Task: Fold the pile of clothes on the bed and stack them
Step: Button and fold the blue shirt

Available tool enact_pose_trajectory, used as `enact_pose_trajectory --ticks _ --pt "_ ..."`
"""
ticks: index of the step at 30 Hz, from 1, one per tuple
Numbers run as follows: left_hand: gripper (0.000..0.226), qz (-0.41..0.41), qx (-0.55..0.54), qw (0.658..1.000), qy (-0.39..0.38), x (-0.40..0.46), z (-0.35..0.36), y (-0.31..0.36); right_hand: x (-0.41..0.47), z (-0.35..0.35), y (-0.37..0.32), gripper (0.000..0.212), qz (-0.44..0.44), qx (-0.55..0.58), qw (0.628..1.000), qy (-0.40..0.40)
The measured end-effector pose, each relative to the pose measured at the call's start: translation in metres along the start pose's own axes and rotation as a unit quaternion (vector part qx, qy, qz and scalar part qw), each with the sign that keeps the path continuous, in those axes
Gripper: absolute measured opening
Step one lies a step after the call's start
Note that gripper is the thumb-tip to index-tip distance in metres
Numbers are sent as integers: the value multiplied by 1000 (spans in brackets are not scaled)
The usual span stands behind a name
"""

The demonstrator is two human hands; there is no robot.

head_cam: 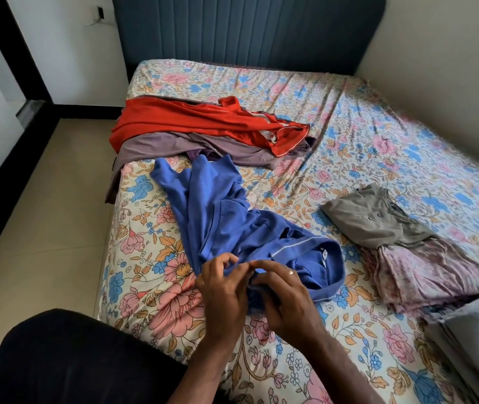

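bed: floral sheet, blue padded headboard
floor: beige tiles
left hand, right hand: both pinching blue shirt

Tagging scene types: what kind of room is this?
Likely a home bedroom: a bed with floral sheet, padded headboard, and clothes such as a blue shirt being folded on it.

both hands, left and right, pinch the crumpled blue shirt on the floral bed.
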State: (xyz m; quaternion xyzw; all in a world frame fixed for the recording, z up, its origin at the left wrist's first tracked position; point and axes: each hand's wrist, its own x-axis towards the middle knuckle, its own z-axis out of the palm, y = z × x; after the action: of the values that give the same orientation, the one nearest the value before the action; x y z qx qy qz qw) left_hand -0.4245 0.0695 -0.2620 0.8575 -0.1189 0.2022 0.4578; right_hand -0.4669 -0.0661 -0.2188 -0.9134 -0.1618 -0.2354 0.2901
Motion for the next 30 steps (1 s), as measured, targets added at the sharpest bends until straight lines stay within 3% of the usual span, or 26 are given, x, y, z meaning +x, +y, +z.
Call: enact_pose_trajectory --ticks 4,6,8,13,21,30 --pt "22 27 -61 997 -38 -3 -7 3 -2 3 3 18 51 96 993 38" --pt "10 -37 -161 984 -71 -3 -7 4 -3 10 9 20 99 126 986 44" --pt "18 -141 -238 957 -86 -4 -11 7 -8 20 14 22 160 154 974 51" --pt "25 -247 -282 919 -125 -6 -11 2 -19 36 18 17 211 179 957 84" --pt "25 -226 -310 915 -127 -5 -12 1 -21 37 16 13 253 201 940 111" --pt "18 -200 -289 927 -130 -8 -12 -12 -5 26 7 18 262 95 960 19"
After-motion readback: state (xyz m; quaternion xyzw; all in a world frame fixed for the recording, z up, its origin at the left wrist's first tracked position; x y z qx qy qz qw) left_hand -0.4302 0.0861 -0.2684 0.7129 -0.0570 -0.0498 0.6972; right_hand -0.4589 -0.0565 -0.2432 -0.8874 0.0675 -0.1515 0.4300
